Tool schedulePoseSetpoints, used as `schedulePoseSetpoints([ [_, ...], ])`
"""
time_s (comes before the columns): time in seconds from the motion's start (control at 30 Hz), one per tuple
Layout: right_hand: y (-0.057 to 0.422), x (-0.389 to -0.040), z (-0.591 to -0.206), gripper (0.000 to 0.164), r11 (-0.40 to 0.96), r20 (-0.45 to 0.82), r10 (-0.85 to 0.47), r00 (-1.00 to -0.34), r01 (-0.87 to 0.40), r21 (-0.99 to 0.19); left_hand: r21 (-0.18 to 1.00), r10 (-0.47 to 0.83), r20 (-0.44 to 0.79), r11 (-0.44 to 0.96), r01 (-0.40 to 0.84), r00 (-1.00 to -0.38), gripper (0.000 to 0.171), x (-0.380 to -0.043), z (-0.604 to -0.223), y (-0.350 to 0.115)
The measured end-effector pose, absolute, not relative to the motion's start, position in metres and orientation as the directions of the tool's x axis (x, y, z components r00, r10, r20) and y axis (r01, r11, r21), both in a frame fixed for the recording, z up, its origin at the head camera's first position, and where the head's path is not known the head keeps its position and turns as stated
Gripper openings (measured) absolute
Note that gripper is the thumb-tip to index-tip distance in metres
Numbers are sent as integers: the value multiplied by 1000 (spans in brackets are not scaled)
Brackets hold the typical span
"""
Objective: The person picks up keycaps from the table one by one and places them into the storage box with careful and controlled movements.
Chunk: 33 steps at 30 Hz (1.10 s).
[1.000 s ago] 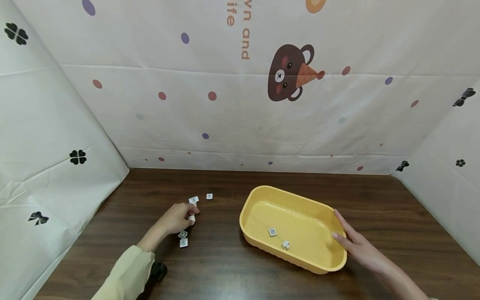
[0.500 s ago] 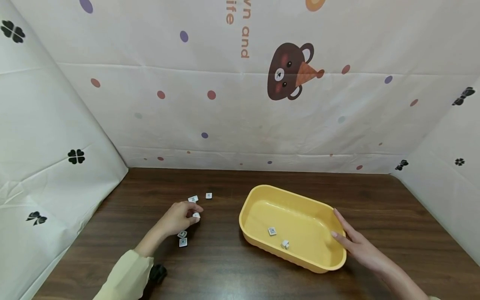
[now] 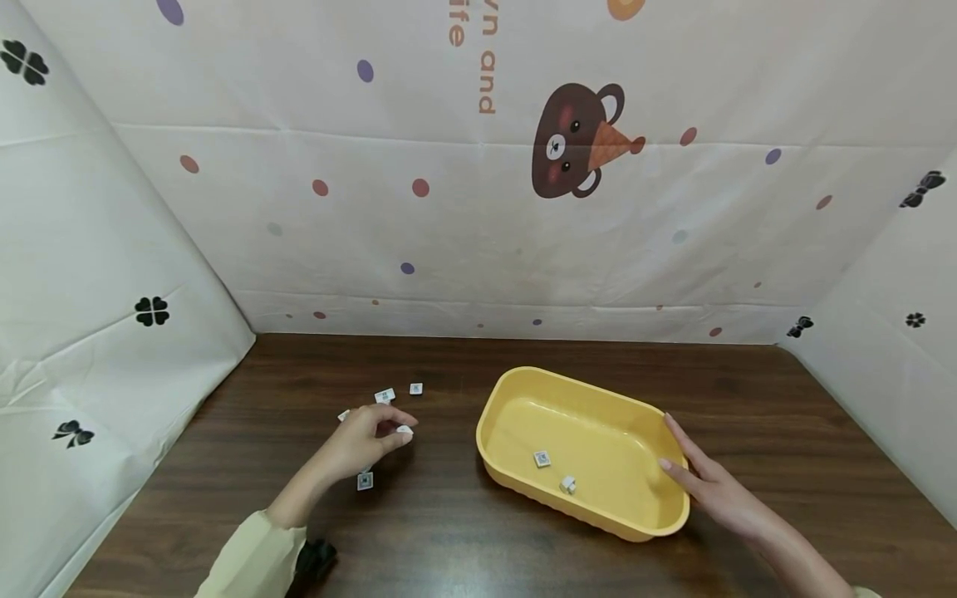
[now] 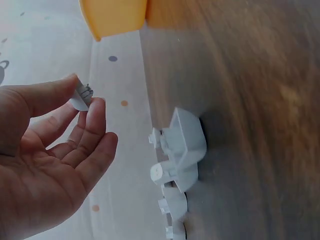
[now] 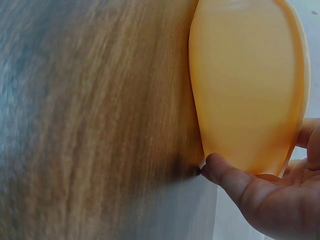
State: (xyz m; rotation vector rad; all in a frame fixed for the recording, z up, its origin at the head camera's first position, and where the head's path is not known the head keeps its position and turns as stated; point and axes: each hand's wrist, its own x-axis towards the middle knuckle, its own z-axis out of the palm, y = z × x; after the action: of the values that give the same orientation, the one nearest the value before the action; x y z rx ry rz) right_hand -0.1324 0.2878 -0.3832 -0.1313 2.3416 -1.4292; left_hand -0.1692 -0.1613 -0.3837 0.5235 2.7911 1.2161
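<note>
Between thumb and fingertips my left hand (image 3: 362, 440) pinches a small white plastic piece (image 3: 404, 430), held just above the table; the left wrist view shows the same piece (image 4: 83, 95) edge-on, its kind unclear. Other white pieces lie around that hand: a lone one (image 3: 416, 389), one beyond the fingers (image 3: 385, 396), one nearer me (image 3: 365, 481), and one partly hidden at the knuckles (image 3: 344, 414). My right hand (image 3: 718, 492) grips the right end of a yellow plastic tray (image 3: 598, 399), thumb over the rim. Inside the tray are a flat white piece (image 3: 542, 459) and a bulkier white bit (image 3: 568, 484).
A dark wood table (image 3: 449, 531) carries everything. White printed cloth (image 3: 478, 208) rises behind it and at both sides. Something black (image 3: 314, 561) shows by the left sleeve (image 3: 254, 556).
My left hand has lifted the white piece and carried it a little to the right, uncovering another piece by the knuckles. My right hand and the tray stay put.
</note>
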Motion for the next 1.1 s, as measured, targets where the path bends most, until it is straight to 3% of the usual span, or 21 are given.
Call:
schedulePoseSetpoints([
  [0.57,288,-132,-382,71,468,-261,-284,-923,104,-877,760,311,197,551,345,-930,18,-161,-387,-147],
  [1.1,288,-132,-382,71,477,-278,-278,-919,119,-871,804,314,220,477,353,-924,19,-158,-383,-131],
])
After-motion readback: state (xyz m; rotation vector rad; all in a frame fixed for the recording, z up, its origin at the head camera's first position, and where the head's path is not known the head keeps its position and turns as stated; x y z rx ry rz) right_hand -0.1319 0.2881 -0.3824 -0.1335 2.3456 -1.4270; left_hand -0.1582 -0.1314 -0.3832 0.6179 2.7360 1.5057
